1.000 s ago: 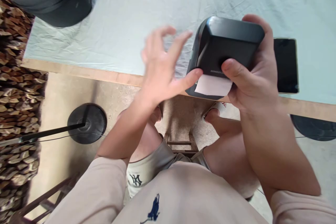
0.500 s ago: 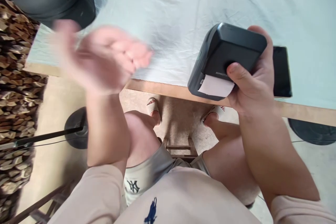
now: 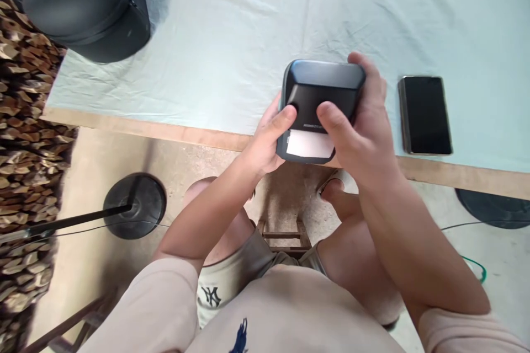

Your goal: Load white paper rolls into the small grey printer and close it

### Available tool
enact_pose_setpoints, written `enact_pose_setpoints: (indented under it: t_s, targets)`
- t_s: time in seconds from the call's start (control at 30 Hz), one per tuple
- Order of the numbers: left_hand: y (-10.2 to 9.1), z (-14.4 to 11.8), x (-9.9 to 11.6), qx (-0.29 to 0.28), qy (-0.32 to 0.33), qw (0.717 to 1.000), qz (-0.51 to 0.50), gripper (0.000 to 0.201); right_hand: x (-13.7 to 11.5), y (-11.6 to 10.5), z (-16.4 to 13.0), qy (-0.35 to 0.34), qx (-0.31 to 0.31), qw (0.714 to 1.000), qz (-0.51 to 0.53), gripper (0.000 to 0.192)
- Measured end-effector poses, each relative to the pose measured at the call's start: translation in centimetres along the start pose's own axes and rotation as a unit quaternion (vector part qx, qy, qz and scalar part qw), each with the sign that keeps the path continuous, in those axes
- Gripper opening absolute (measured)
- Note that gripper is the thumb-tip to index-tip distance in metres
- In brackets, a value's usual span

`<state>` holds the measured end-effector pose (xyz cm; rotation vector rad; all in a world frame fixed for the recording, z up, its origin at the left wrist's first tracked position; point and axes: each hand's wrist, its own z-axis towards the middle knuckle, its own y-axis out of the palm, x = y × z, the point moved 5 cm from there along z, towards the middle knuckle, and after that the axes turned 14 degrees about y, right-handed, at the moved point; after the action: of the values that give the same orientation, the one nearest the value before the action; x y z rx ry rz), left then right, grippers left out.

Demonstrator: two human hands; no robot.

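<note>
Item held: one small black label printer (image 3: 321, 94), rounded casing, a white strip of paper (image 3: 309, 143) showing at its front slot, small lettering above the slot too fine to read. It is gripped between both hands above the near edge of the table (image 3: 124, 124), its underside not resting on anything that can be seen. Left hand (image 3: 269, 140): clasped on the printer's left side, thumb laid across the dark front face, remaining fingers hidden behind the casing. Right hand (image 3: 362, 132): wrapped around the printer's right side, thumb pressed on the front face just above the paper, fingers curled over the far top corner. Surface: pale green cloth (image 3: 232, 27), creased, spread over the table beyond the hands. Right of the right hand, apart from it: one black smartphone (image 3: 424, 115), screen dark, lying flat on the cloth. Far left of the left hand, well apart: one black rounded case (image 3: 86, 5) standing at the cloth's corner. Below the hands: knees, beige shorts, a wooden stool frame (image 3: 284, 231). Lower left: round black stand base (image 3: 134, 204) on the floor.
</note>
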<state>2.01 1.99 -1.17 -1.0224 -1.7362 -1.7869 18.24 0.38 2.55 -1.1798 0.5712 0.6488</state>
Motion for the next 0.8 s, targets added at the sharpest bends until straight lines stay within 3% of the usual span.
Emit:
enact_pose_setpoints:
  t_s: [0.13, 0.3, 0.43, 0.6, 0.7, 0.8]
  targets:
    - [-0.3, 0.7, -0.3, 0.027, -0.032, 0.999, -0.018, 0.062, -2.6, -2.9, 0.3, 0.022, 0.014, 0.999, -0.028, 0.063]
    - [0.4, 1.5, -0.4, 0.043, -0.064, 0.996, -0.042, 0.061, -2.3, -3.1, 1.3, 0.042, -0.034, 0.998, 0.045, 0.054]
    - [0.1, 1.8, -0.3, 0.094, -0.075, 0.992, -0.05, 0.058, -1.1, -3.3, 1.9, 0.076, -0.042, 0.991, 0.101, 0.06]
    - [0.6, 1.9, 0.0, 0.099, -0.079, 0.99, -0.068, 0.063, -1.5, -4.1, 1.9, 0.049, -0.071, 0.992, 0.093, 0.074]
    - [0.5, 1.6, 0.2, 0.103, -0.048, 0.992, -0.052, 0.067, -2.4, -5.0, 2.0, 0.035, -0.022, 0.998, 0.046, 0.07]
    - [0.1, 1.3, -0.3, 0.082, -0.041, 0.995, -0.045, 0.065, -3.6, -5.8, 2.1, 0.028, 0.072, 0.996, 0.037, 0.046]
